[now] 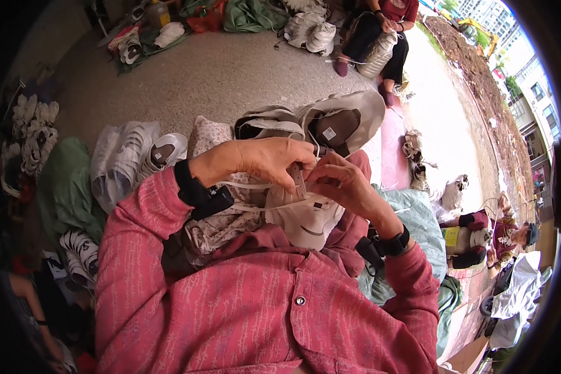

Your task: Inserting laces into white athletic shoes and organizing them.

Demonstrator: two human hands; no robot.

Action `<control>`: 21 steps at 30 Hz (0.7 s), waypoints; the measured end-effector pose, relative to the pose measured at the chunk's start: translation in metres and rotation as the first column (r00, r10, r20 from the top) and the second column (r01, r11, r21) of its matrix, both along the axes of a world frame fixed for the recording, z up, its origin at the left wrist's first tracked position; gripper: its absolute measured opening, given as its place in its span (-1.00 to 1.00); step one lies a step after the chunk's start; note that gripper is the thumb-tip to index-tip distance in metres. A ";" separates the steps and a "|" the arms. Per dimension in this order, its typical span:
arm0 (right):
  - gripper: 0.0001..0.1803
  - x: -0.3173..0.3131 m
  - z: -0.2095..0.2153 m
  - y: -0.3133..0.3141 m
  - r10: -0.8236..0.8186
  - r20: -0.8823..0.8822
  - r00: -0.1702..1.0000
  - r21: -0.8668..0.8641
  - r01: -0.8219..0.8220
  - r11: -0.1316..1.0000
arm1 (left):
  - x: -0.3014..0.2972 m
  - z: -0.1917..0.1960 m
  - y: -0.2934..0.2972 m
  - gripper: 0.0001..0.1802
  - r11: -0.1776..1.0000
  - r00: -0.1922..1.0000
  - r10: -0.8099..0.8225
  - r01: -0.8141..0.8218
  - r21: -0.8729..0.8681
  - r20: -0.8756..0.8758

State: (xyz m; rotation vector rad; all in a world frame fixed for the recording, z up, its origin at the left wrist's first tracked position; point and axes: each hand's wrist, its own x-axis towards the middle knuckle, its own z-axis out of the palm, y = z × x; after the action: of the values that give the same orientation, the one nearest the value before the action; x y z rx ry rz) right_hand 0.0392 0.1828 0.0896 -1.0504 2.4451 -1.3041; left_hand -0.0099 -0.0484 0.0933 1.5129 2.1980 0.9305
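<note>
Far left: white sneakers (128,159) lie in a row on the concrete floor (230,75), beside green cloth (68,187).

Left hand (265,161): comes in over the lap, a black wrist device (196,190) on it. Fingers curled down and pinched on a flat white shoelace (249,185) at the top of the shoe. The lace runs taut back toward the wrist.

Centre: white sneaker (308,218) held in the lap, against the pink shirt, toe pointing toward the body, tongue end up between the two hands. Judged light, with a soft upper that gives under pressure and a stiffer sole. Best held by the sole or heel, leaving the eyelet row free. The lace is limp and thin, likely slippery when flat; a fingertip pinch near the eyelet should control it best.

Right hand (343,184): fingers bent, tips closed on the lace at the eyelets, touching the left hand's fingertips.

Beyond the hands: two beige-and-brown shoes (330,124) resting on the floor.

Right: grey-green sack (417,218); farther off, another person (386,31) sits working on shoes.
</note>
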 end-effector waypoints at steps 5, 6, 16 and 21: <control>-0.84 -0.003 -0.009 -0.006 0.056 -0.074 0.996 -0.013 -0.057 0.998 | 0.006 -0.008 0.004 -0.68 0.995 0.995 0.039 -0.047 0.088 0.090; -0.85 -0.003 -0.009 -0.007 0.064 -0.098 0.993 -0.012 -0.066 0.998 | 0.007 -0.010 0.005 -0.68 0.992 0.993 0.054 -0.065 0.107 0.104; -0.85 -0.038 0.000 0.082 -0.417 0.319 0.851 -0.407 0.520 0.751 | 0.038 0.010 0.017 -0.64 0.956 0.951 0.288 -0.293 0.031 0.112; -0.72 -0.010 0.015 0.033 0.234 0.690 0.685 -0.669 0.480 0.567 | 0.056 -0.009 0.042 -0.79 0.858 0.845 0.513 -0.502 0.106 -0.152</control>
State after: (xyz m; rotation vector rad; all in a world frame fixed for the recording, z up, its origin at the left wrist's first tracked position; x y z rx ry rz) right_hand 0.0294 0.2163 0.1044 -0.2445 1.2471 -2.4389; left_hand 0.0464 -0.0069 0.0841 1.0743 2.8008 1.0539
